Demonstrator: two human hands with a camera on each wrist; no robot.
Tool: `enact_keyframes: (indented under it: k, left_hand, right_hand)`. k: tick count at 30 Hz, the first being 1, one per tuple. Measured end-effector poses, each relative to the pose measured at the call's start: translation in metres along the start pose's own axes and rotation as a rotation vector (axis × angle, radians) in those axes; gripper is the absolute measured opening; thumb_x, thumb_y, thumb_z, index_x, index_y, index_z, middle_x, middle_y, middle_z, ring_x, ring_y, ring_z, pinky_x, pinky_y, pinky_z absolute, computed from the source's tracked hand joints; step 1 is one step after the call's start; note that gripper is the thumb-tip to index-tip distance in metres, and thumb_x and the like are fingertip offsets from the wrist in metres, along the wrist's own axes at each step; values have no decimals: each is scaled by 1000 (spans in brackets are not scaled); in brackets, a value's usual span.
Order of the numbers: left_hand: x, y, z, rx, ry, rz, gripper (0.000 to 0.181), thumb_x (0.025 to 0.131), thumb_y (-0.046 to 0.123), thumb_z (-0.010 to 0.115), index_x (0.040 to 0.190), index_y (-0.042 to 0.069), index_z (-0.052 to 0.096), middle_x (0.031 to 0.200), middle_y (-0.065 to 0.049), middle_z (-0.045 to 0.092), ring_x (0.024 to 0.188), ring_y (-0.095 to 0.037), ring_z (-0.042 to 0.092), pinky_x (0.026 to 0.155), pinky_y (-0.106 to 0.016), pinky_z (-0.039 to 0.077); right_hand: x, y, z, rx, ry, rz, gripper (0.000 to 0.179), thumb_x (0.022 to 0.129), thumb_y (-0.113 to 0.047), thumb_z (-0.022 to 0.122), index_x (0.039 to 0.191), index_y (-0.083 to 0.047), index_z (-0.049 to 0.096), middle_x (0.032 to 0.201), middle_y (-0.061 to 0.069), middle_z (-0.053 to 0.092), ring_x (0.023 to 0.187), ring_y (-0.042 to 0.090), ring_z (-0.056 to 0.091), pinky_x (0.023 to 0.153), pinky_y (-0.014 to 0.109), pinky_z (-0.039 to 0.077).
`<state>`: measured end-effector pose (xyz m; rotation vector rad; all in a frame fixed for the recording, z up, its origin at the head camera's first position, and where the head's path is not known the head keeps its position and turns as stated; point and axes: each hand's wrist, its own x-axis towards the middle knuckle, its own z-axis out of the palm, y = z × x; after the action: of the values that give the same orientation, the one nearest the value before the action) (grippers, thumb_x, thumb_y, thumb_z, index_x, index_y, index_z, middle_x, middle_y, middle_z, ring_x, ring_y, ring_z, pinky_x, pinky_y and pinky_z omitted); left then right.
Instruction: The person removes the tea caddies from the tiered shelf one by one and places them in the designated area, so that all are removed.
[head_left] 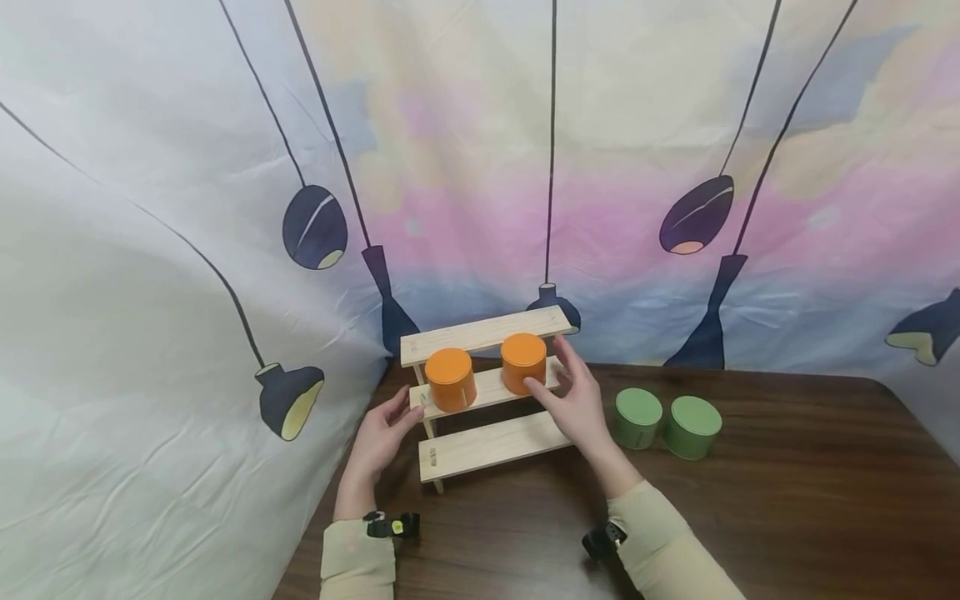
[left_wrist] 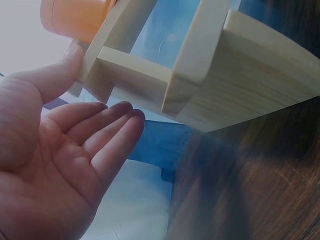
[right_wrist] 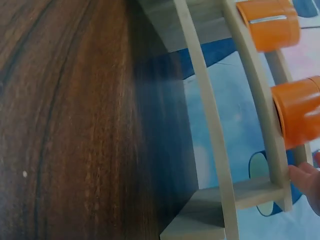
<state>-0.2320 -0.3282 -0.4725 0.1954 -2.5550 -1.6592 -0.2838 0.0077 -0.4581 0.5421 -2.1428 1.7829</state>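
Observation:
A three-step wooden rack (head_left: 487,446) stands at an angle on the table. On its middle step are a left orange canister (head_left: 450,382) and a right orange canister (head_left: 523,365), both upright and lidded. My left hand (head_left: 381,437) is at the rack's left end. In the left wrist view its thumb (left_wrist: 70,65) touches the end of the middle step, while the fingers extend below. My right hand (head_left: 573,400) is at the right end, its thumb tip close against the right canister and its fingers spread behind. In the right wrist view only fingertips (right_wrist: 302,175) show, beside the step.
Two green canisters (head_left: 638,418) (head_left: 692,427) stand side by side on the dark wooden table (head_left: 810,483), right of my right hand. Behind the table hangs a cloth (head_left: 622,208) printed with lamps; it also runs along the left side.

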Motion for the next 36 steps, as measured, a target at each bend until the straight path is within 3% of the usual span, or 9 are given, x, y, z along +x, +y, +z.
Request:
enact_keyframes:
  k: [5, 12, 19, 36]
  left_hand:
    - [-1, 1, 1, 2, -4, -12, 80, 105, 43, 70, 167, 6, 35, 170, -18, 37, 150, -39, 45, 119, -54, 40]
    - [-2, 6, 1, -3, -13, -19, 77, 107, 37, 69, 167, 5, 34, 171, -18, 35, 151, -39, 45, 119, -53, 39]
    - [-2, 6, 1, 11, -14, -12, 76, 107, 37, 68, 167, 6, 35, 171, -18, 34, 151, -38, 45, 119, -53, 39]
    - [-3, 6, 2, 9, -12, -12, 75, 107, 37, 68, 167, 6, 36, 169, -20, 37, 150, -38, 46, 119, -52, 40]
  right_hand:
    - [6, -1, 8, -56, -15, -41, 93, 93, -27, 87, 168, -13, 35, 167, 10, 43, 150, 34, 46, 118, 58, 42]
    - [11, -7, 20, -122, 20, 1, 97, 88, -33, 92, 167, -16, 39, 145, 14, 63, 119, 34, 67, 103, 57, 54]
    - [11, -9, 30, -180, 89, 40, 92, 88, -34, 92, 165, -19, 44, 146, 15, 63, 130, 35, 63, 108, 55, 52]
    - [9, -3, 35, -214, 158, 29, 86, 85, -32, 94, 159, -21, 52, 138, 15, 69, 124, 35, 67, 104, 55, 55]
